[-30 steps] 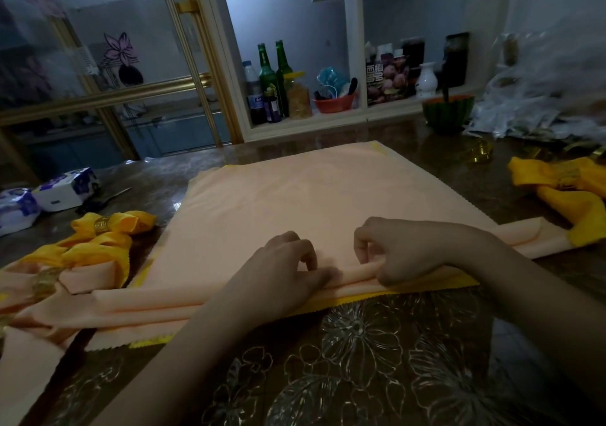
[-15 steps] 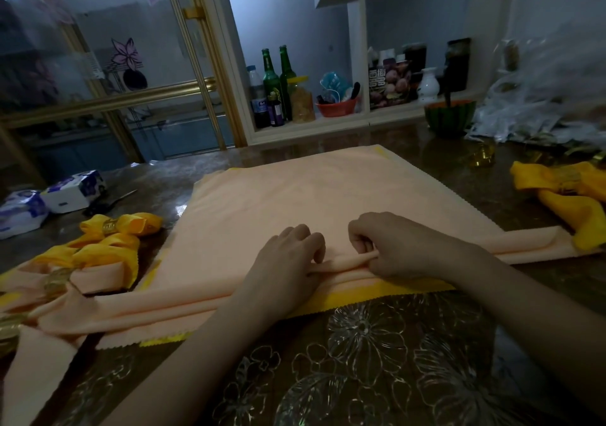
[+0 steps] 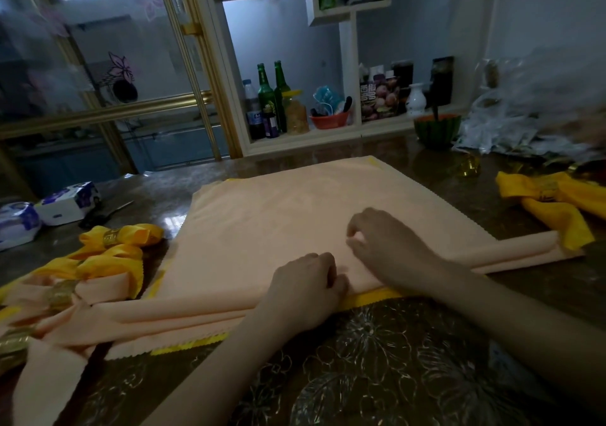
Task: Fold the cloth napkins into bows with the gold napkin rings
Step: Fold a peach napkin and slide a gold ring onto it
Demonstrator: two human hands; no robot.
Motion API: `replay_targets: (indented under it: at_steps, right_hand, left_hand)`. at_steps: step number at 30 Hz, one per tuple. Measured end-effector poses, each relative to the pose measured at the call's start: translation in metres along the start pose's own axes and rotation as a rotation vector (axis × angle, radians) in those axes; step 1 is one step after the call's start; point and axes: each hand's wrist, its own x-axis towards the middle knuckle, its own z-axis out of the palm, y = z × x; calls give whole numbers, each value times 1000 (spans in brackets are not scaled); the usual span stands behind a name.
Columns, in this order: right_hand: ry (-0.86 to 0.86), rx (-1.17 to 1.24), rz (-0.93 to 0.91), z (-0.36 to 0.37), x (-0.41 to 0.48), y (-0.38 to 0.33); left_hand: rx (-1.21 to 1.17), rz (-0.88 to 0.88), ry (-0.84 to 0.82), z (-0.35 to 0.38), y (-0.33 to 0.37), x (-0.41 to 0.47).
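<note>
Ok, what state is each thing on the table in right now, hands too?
peach napkin: spread flat, near edge folded into a band.
left hand: grip pinching that band.
right hand: grip pinching the napkin farther back.
yellow bow: finished, ringed, lying left.
yellow napkin: ringed, lying right.
green bottles: upright on the shelf.

Left hand (image 3: 301, 291) and right hand (image 3: 390, 248) hid fingertips in the peach napkin (image 3: 278, 222); at eight o'clock, bows (image 3: 49, 294) ran off-frame.
</note>
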Motion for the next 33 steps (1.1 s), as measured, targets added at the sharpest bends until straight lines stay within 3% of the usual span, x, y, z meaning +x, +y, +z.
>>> replay_targets:
  at_steps: [3,8,15,18,23,26,30,33]
  right_hand:
    - [-54,-61,-120,29,-7,0]
    - [-126,-102,-52,33,2,25]
    - [-153,-227,366,-14,-35,105]
    - [-116,-329,333,-24,-39,105]
    - [-144,-39,156,-45,-50,76]
    - [-282,-129,102,-51,-56,67]
    - [-443,-163,144,-72,-55,43]
    - [-564,143,241,-77,-63,9]
  left_hand:
    - [-18,42,73,8,-1,1]
    - [-74,123,-33,19,1,3]
    - [-245,233,58,22,6,9]
    - [-257,213,53,25,8,9]
    - [-308,166,-14,18,10,8]
    - [-234,123,-80,9,15,8]
    - [-311,85,-188,-1,19,5]
    - [-432,62,-177,-2,17,3]
